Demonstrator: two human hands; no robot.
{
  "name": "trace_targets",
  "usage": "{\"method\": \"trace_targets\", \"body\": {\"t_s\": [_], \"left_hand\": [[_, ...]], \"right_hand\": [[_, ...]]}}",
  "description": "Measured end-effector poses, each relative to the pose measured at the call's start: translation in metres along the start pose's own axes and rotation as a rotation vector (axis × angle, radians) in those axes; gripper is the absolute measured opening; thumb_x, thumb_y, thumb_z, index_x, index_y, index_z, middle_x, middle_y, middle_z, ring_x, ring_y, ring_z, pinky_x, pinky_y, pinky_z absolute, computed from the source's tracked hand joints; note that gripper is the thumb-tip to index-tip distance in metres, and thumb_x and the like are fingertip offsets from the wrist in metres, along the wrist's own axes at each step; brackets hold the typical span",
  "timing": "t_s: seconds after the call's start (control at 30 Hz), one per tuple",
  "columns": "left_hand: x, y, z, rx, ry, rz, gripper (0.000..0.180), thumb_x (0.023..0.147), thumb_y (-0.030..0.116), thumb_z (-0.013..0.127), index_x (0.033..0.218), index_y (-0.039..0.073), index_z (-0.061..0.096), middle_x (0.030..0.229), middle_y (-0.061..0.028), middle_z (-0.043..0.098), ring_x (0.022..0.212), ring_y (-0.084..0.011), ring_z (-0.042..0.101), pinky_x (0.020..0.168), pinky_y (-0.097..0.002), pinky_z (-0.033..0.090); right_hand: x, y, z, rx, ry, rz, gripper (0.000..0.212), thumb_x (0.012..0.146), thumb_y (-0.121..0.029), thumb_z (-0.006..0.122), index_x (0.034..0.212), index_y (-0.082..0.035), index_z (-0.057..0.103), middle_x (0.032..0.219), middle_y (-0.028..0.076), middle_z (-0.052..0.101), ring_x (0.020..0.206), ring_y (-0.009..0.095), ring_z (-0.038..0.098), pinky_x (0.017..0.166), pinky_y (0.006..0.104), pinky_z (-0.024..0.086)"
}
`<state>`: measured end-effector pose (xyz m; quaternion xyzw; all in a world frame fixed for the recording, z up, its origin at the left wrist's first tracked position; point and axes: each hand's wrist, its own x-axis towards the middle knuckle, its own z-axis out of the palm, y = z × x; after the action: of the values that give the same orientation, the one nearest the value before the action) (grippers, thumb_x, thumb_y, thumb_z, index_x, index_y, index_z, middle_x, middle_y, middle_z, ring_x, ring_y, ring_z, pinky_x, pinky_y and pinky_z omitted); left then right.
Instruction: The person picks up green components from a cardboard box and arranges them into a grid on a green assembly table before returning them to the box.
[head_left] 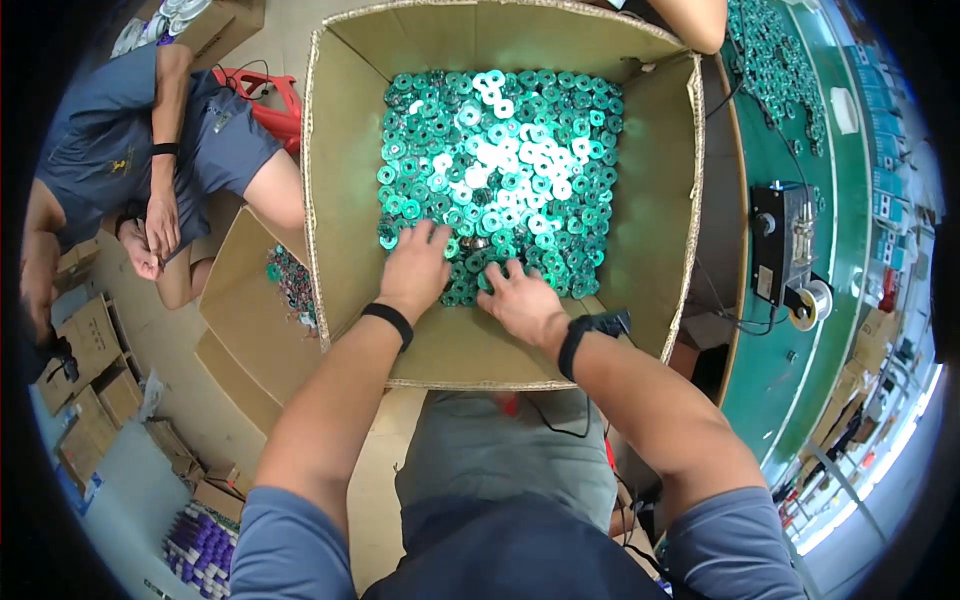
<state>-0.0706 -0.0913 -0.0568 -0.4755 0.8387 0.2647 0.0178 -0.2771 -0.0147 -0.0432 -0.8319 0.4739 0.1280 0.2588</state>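
A deep cardboard box (650,200) stands in front of me. Many green ring-shaped parts with holes in their middles (410,160) cover its bottom in a dense layer, glaring white at the centre. My left hand (416,268) reaches in at the near left, fingers spread and tips on the rings. To its right, my right hand (522,303) rests on the near edge of the layer, its fingers apart and slightly bent. Neither hand visibly grips a ring, though some fingertips are partly hidden among them. A dark, coppery spot shows between my hands.
On the right runs a green workbench (745,390) with more ring parts (775,60), a black device (783,240) and a wire spool (812,304). At left, a seated person (150,150) works beside an open carton (250,330) holding small parts. An arm (695,20) shows beyond my box.
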Motion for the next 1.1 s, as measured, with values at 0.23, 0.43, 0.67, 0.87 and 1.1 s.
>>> {"method": "trace_targets", "body": {"t_s": [0.23,0.43,0.67,0.87,1.1], "left_hand": [[-0.010,-0.015,-0.001,0.001,-0.288,-0.553,0.022,0.086,0.008,0.070,0.106,0.001,0.067,0.108,-0.0218,0.067,0.094,-0.0437,0.070,0.086,-0.0532,0.059],[-0.009,-0.012,0.003,0.098,-0.172,-0.435,0.054,0.077,0.029,0.089,0.115,0.003,0.061,0.121,-0.0183,0.063,0.110,-0.0384,0.066,0.091,-0.0491,0.058],[0.008,-0.009,0.001,0.001,-0.084,-0.550,0.044,0.080,0.026,0.087,0.107,0.004,0.061,0.110,-0.0154,0.064,0.106,-0.0373,0.066,0.086,-0.0491,0.057],[0.025,0.005,0.006,-0.110,-0.009,-0.215,0.027,0.084,0.016,0.082,0.106,0.010,0.069,0.106,-0.0115,0.062,0.103,-0.0351,0.066,0.084,-0.0476,0.056],[0.038,0.004,0.030,-0.063,-0.029,-0.138,0.025,0.081,0.016,0.083,0.104,0.010,0.075,0.101,-0.0103,0.063,0.101,-0.0338,0.067,0.083,-0.0474,0.057]], "right_hand": [[0.025,0.006,0.041,-0.140,0.011,-0.132,0.023,0.097,-0.026,0.060,0.113,-0.020,0.075,0.133,0.014,0.049,0.126,0.040,0.050,0.082,0.0584,0.054],[0.021,0.006,0.011,-0.035,0.219,-0.132,0.030,0.093,-0.020,0.061,0.123,-0.021,0.066,0.123,0.012,0.057,0.117,0.034,0.059,0.079,0.0510,0.056],[0.057,0.025,0.008,0.073,0.244,0.147,0.017,0.091,-0.013,0.060,0.109,-0.014,0.059,0.095,0.010,0.066,0.082,0.028,0.073,0.065,0.0410,0.059],[0.055,0.041,0.007,0.201,0.215,0.245,0.012,0.094,-0.014,0.063,0.106,-0.013,0.063,0.097,0.012,0.064,0.085,0.032,0.072,0.068,0.0446,0.058],[0.004,0.060,-0.014,0.586,0.198,0.534,0.026,0.086,-0.016,0.081,0.105,-0.005,0.068,0.109,0.019,0.065,0.098,0.040,0.067,0.085,0.0495,0.055]]}}
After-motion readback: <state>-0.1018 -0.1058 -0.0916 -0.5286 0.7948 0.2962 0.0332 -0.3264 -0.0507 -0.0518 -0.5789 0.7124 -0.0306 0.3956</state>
